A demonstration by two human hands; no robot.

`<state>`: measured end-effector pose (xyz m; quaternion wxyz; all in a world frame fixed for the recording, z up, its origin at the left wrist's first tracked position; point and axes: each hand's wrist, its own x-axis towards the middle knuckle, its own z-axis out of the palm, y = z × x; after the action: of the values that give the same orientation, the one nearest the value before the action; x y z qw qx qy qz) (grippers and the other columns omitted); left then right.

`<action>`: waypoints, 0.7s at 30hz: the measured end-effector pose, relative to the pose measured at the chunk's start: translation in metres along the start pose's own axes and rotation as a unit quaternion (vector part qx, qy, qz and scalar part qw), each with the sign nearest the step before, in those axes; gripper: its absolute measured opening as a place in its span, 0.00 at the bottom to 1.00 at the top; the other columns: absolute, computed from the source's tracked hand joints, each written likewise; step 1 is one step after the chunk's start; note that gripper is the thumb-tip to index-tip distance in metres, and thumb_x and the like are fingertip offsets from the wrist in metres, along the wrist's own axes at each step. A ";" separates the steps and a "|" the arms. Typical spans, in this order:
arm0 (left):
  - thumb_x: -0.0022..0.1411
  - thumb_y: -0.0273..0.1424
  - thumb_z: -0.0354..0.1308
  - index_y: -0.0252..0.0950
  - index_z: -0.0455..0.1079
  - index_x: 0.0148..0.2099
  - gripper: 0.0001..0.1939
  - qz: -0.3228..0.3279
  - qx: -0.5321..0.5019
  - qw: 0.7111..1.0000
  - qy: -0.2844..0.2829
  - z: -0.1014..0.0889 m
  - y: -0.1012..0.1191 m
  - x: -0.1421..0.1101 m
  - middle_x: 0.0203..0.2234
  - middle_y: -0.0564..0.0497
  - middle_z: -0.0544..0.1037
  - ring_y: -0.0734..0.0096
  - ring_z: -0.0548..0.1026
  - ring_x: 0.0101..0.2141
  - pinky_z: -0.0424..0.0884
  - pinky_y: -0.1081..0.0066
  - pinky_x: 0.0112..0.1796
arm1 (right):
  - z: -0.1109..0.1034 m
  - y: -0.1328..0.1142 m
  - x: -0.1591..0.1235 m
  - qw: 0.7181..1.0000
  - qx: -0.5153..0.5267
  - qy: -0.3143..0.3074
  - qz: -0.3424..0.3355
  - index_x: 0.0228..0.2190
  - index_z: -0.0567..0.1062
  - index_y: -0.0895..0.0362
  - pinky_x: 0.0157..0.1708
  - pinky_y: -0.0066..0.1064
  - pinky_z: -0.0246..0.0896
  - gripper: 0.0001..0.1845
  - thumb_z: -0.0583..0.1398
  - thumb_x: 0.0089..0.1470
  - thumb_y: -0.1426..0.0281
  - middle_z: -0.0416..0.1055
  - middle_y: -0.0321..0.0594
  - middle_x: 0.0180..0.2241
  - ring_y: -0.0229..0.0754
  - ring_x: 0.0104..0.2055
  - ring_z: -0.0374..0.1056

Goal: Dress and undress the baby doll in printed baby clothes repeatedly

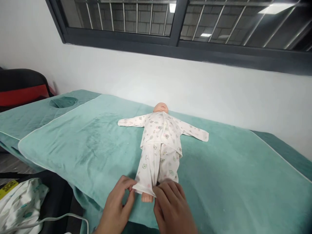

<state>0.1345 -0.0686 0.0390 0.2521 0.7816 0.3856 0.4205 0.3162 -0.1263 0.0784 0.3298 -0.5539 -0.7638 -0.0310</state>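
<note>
A baby doll (161, 107) lies on its back on a green-covered bed, its head toward the wall. It wears a white printed shirt (161, 128) with both sleeves spread out sideways, and matching baby pants (148, 162). My left hand (119, 203) pinches the outer corner of the cuff on the left pant leg. On the inner side of that same cuff, my right hand (170, 203) has its fingers closed on the fabric. One bare doll foot (147, 197) pokes out below the cuff. The other foot is hidden behind my right hand.
The green bed cover (231, 182) spreads to both sides, with a face hole (63, 102) at the left. A black and red chair (23, 87) stands far left. Patterned cloth (24, 204) and a white cable (56, 218) lie lower left. A wall and barred window are behind.
</note>
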 end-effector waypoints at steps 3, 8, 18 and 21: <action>0.64 0.25 0.50 0.41 0.65 0.46 0.09 0.015 0.037 0.999 0.018 -0.001 -0.003 -0.008 0.32 0.52 0.73 0.72 0.74 0.33 0.73 0.75 0.34 | -0.011 0.014 -0.016 1.000 0.014 -0.022 -0.011 0.43 0.69 0.54 0.43 0.37 0.61 0.13 0.53 0.57 0.78 0.71 0.40 0.37 0.44 0.40 0.65; 0.60 0.28 0.55 0.37 0.64 0.55 0.19 0.124 0.152 0.980 0.022 0.014 0.002 -0.011 0.44 0.43 0.73 0.62 0.73 0.46 0.73 0.67 0.43 | -0.015 0.053 -0.045 0.990 -0.037 0.022 0.135 0.52 0.64 0.53 0.43 0.36 0.66 0.20 0.55 0.57 0.75 0.66 0.46 0.50 0.46 0.48 0.66; 0.62 0.35 0.56 0.39 0.68 0.47 0.12 0.186 0.149 0.971 -0.010 0.048 0.055 0.030 0.38 0.50 0.76 0.66 0.74 0.41 0.57 0.52 0.58 | -0.007 0.043 -0.041 0.988 0.051 0.036 0.141 0.32 0.67 0.54 0.29 0.29 0.65 0.04 0.55 0.57 0.75 0.68 0.38 0.28 0.40 0.30 0.66; 0.62 0.27 0.53 0.38 0.68 0.43 0.07 0.209 0.102 0.973 -0.003 0.050 0.052 0.027 0.34 0.52 0.75 0.71 0.74 0.37 0.51 0.55 0.61 | -0.002 0.034 -0.064 0.993 0.023 0.045 0.106 0.29 0.65 0.54 0.26 0.27 0.62 0.08 0.53 0.52 0.79 0.65 0.35 0.23 0.38 0.26 0.64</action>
<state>0.2068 -0.0798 0.0631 0.0790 0.8675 0.2540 0.4204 0.3571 -0.1674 0.0346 0.3779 -0.6223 -0.6855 -0.0032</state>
